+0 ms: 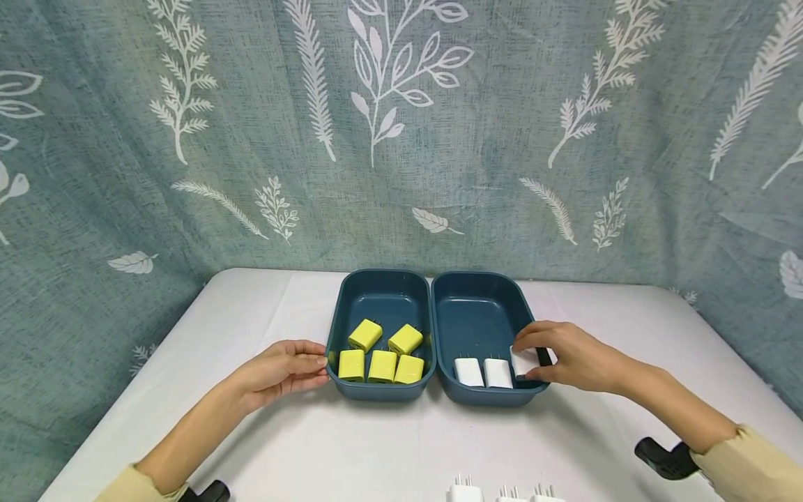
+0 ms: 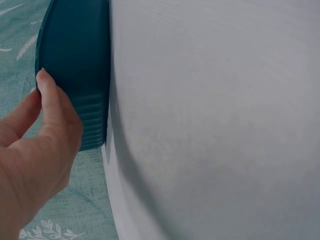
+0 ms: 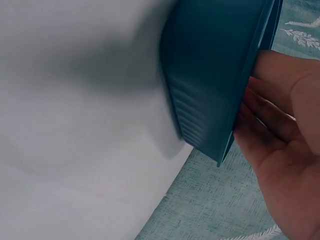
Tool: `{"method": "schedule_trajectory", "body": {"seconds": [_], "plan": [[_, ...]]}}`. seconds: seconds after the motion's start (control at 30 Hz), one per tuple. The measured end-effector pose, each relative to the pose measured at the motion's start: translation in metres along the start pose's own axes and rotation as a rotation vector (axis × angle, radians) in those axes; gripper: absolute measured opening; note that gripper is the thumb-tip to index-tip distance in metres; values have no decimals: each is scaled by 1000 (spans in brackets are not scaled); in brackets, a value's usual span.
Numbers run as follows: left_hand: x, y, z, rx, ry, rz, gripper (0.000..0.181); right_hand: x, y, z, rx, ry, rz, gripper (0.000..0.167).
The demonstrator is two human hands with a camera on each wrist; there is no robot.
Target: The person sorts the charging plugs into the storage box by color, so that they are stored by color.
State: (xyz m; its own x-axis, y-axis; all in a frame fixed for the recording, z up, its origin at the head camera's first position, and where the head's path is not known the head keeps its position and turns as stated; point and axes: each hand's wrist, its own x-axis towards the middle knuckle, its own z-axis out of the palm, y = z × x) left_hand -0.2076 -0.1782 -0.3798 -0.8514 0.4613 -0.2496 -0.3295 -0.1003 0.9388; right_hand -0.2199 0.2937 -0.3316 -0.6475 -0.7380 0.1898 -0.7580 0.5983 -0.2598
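Note:
Two dark blue trays stand side by side. The left tray [image 1: 380, 393] holds several yellow charger blocks [image 1: 365, 335]; the right tray [image 1: 492, 398] has white charger blocks [image 1: 468, 371] along its near side. My left hand [image 1: 281, 371] pinches the left tray's outer rim between thumb and fingers, as the left wrist view shows on the tray wall [image 2: 75, 50]. My right hand [image 1: 574, 357] reaches over the right tray's outer rim and pinches a white block [image 1: 523, 362] at the near right corner. In the right wrist view the tray wall [image 3: 210, 65] hides the block from my hand [image 3: 285, 135].
Several more white charger blocks [image 1: 465, 493] lie at the near edge of the head view, prongs pointing away. A white cloth [image 1: 376, 453] covers the table. Behind it hangs a green curtain [image 1: 401, 195] with white leaf patterns.

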Motion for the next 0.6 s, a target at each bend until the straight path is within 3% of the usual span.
{"method": "schedule_trajectory", "body": {"seconds": [0.3, 0.6], "plan": [[0, 0, 0, -5, -3, 3, 41, 6, -2, -4, -28, -77, 28, 35], [1, -1, -1, -9, -6, 7, 39, 5, -8, -5, 22, -88, 55, 35]]}}
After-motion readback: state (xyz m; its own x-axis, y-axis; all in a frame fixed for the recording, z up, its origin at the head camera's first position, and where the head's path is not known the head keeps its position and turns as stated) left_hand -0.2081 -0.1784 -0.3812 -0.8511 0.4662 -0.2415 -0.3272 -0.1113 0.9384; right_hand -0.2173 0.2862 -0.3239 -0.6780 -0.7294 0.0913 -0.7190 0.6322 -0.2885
